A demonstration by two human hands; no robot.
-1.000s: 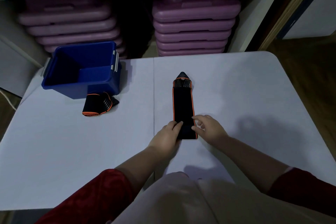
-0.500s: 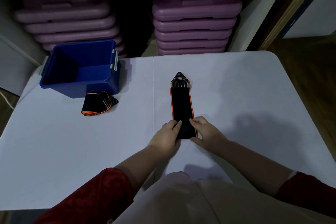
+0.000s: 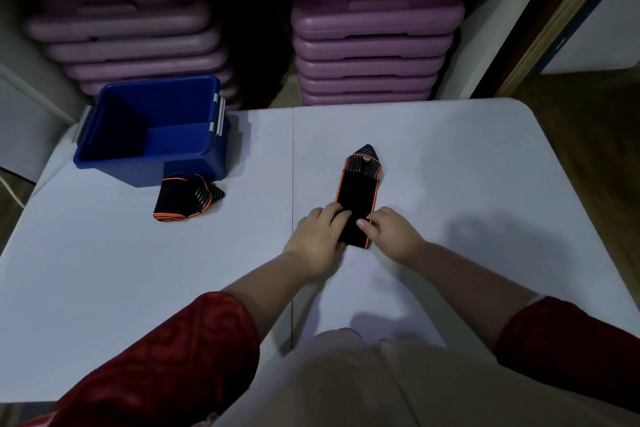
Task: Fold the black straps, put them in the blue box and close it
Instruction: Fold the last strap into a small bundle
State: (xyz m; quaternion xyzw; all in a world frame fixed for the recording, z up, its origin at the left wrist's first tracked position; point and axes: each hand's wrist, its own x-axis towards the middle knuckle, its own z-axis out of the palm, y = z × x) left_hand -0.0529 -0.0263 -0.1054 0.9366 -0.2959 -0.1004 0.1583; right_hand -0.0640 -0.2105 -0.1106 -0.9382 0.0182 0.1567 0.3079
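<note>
The white table (image 3: 485, 184) lay bare to my right and across its near left, so my hands had open passage there. At far left the open blue box (image 3: 152, 135) stood with a folded strap (image 3: 183, 199) touching its near wall. Behind, purple stacks (image 3: 374, 45) under a shelf closed the far side.
</note>
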